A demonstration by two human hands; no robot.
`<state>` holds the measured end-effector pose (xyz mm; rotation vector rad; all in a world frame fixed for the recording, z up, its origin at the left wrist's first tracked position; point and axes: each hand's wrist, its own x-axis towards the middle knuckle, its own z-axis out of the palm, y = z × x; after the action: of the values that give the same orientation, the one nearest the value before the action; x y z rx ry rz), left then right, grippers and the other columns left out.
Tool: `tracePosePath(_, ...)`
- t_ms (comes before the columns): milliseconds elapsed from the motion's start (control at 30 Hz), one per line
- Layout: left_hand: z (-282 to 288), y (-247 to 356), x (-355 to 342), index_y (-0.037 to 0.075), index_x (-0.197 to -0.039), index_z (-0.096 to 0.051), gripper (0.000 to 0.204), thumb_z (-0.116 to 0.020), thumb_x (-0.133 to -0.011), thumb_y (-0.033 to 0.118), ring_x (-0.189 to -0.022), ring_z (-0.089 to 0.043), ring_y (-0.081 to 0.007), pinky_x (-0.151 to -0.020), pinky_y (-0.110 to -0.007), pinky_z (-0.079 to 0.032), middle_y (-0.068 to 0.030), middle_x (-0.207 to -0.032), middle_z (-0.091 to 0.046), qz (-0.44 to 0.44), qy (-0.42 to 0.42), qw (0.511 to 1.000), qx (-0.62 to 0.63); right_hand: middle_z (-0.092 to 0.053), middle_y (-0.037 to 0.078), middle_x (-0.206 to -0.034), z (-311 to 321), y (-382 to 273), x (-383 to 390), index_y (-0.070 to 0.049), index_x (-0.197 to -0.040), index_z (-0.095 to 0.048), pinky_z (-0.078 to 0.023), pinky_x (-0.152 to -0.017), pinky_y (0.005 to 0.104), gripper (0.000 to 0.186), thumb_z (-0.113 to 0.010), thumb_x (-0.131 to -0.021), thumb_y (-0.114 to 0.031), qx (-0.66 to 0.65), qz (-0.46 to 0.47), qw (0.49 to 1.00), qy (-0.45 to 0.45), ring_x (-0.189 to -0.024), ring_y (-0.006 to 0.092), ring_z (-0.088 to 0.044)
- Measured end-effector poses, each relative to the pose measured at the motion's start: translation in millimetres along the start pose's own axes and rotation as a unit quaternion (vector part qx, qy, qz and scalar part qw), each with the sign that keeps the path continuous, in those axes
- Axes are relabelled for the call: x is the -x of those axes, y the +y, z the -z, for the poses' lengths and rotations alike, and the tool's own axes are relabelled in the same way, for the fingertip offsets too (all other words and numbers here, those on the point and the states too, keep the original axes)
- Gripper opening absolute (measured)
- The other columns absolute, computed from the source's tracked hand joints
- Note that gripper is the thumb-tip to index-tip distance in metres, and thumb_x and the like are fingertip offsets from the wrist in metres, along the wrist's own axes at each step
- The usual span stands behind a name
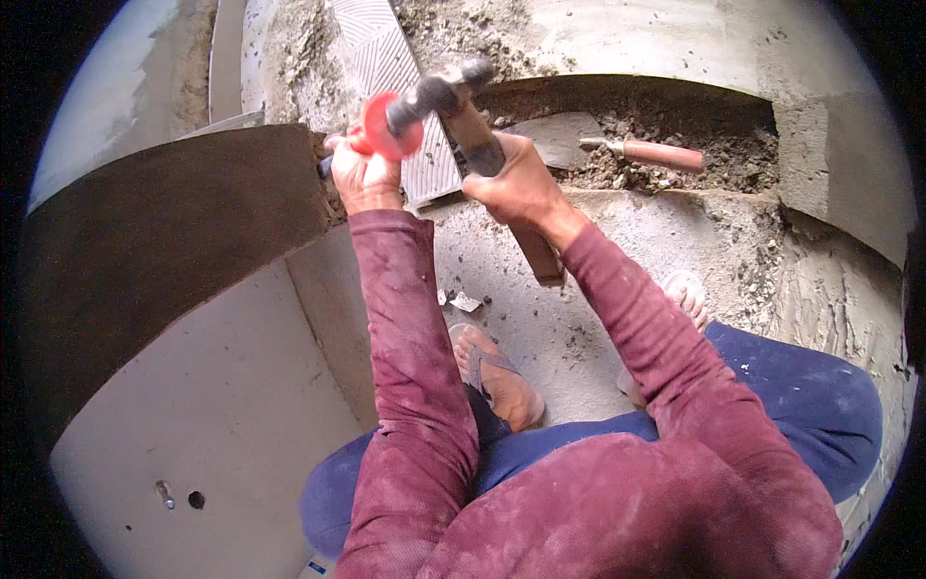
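Note:
My left hand [367,183] is closed around a chisel with a round red hand guard [394,130]. A short dark end [324,166] of it pokes out beside the fingers, toward the rough edge of the dark brown wall face. In my right hand [521,183] is a hammer [477,140], its wooden handle gripped partway along. The dark hammer head lies over the red guard in this view; I cannot tell whether it touches the chisel. To the right of the hammer, a trowel [661,154] with a reddish handle rests on rubble, its blade dusted grey.
A ridged grey tile strip [386,58] runs under my hands. Beyond my feet is a recess of loose rubble [714,159]. The brown wall face [193,222] curves along the left, above a pale wall panel [222,405]. White fragments [465,302] lie near my sandalled foot [497,376].

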<state>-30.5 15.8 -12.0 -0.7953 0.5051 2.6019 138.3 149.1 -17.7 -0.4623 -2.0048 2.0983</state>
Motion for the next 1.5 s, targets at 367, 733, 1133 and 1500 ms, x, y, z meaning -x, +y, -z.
tracePosePath(367,35.0,-1.4,-23.5,0.007,-0.077,-0.047,0.052,-0.036,-0.095,0.055,-0.077,-0.055,-0.0213,-0.086,-0.046,-0.048,-0.0058,-0.075,-0.052,0.036,-0.09,0.993,-0.061,-0.062,0.009,-0.081,18.7,-10.1,5.5,-0.003,-0.089,-0.062,-0.048,-0.071,0.0323,0.028,-0.067,-0.072,-0.025,0.063,0.072,0.995,0.042,-0.078,0.0166,-0.059)
tracePosePath(733,41.2,-45.8,-15.1,0.004,-0.093,-0.048,0.045,-0.032,-0.101,0.045,-0.077,-0.056,-0.028,-0.079,-0.049,-0.049,-0.0117,-0.084,-0.055,0.138,-0.12,0.975,-0.123,-0.048,0.006,-0.047,45.4,-26.2,-15.5,-0.005,-0.073,-0.048,-0.039,-0.028,0.0322,0.048,-0.055,-0.091,-0.049,-0.174,-0.086,0.969,0.155,-0.033,0.0173,-0.048)
tracePosePath(1133,23.8,-2.0,-25.7,0.007,-0.086,-0.048,0.043,-0.042,-0.095,0.048,-0.069,-0.055,-0.0191,-0.075,-0.042,-0.052,-0.0045,-0.074,-0.052,0.039,-0.007,0.996,-0.076,-0.048,0.002,-0.055,10.1,-27.7,10.9,-0.005,-0.086,-0.048,-0.04,-0.034,0.0249,0.046,-0.052,-0.093,-0.051,-0.204,-0.102,0.967,0.113,-0.038,0.0107,-0.047)
tracePosePath(1500,7.2,2.9,-25.0,0.007,-0.089,-0.048,0.034,-0.042,-0.099,0.038,-0.072,-0.053,-0.0194,-0.078,-0.045,-0.051,-0.0043,-0.076,-0.051,0.071,0.012,0.996,-0.052,-0.049,0.002,-0.056,12.6,-41.9,4.6,-0.005,-0.087,-0.049,-0.041,-0.035,0.0238,0.049,-0.05,-0.092,-0.054,-0.182,-0.076,0.975,0.105,-0.039,0.0105,-0.048)
